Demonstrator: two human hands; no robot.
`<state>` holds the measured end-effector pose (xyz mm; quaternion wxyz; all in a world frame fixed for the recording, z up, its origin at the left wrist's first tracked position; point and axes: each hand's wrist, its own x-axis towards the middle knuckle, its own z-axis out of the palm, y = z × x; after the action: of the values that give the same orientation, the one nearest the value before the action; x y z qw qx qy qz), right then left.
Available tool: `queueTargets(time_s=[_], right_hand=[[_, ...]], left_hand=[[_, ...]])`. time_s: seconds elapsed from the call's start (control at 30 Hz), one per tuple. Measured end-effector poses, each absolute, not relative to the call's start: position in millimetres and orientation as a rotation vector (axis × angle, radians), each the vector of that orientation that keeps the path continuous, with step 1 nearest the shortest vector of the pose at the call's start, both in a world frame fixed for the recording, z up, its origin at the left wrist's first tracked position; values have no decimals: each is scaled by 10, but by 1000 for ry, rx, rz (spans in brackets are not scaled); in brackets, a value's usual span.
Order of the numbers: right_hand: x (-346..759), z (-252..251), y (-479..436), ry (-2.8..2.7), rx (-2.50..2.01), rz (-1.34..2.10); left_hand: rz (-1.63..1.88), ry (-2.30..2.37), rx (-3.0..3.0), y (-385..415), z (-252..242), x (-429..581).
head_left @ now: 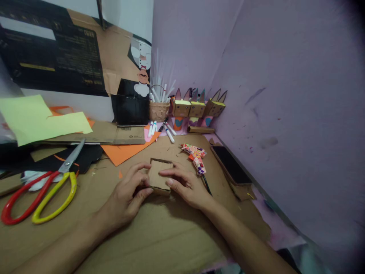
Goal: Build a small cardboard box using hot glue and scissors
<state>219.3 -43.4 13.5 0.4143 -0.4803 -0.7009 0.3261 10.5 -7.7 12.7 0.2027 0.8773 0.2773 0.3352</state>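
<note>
A small cardboard box (159, 176) rests on the cardboard-covered table (148, 232), with a flat panel on its top and a dark gap along the far edge. My left hand (131, 192) grips its left side, thumb at the near corner and fingers bent along the edge. From the right, my right hand (185, 184) lies over the box, its index finger and thumb pressing on the top panel and other fingers behind the right side. A floral-patterned glue gun (196, 156) lies just beyond my right hand.
Scissors (54, 182) with red and yellow handles lie at left. Orange paper (128, 149), markers (169, 132) and a pen basket (159, 110) stand farther back. Cardboard animal figures (196, 109) line the wall. A phone (230, 164) lies at right.
</note>
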Motion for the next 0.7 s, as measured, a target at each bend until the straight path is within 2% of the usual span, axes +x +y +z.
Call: queueTargets(time_s=[0.3,0.7], right_hand=[[2238,120,-435,-1801,-1034,864],[2138,88,-455,-1745,-1122,731]], left_hand=[[984,769,2425,-79,98,120],[935,766,2381,-102,114,146]])
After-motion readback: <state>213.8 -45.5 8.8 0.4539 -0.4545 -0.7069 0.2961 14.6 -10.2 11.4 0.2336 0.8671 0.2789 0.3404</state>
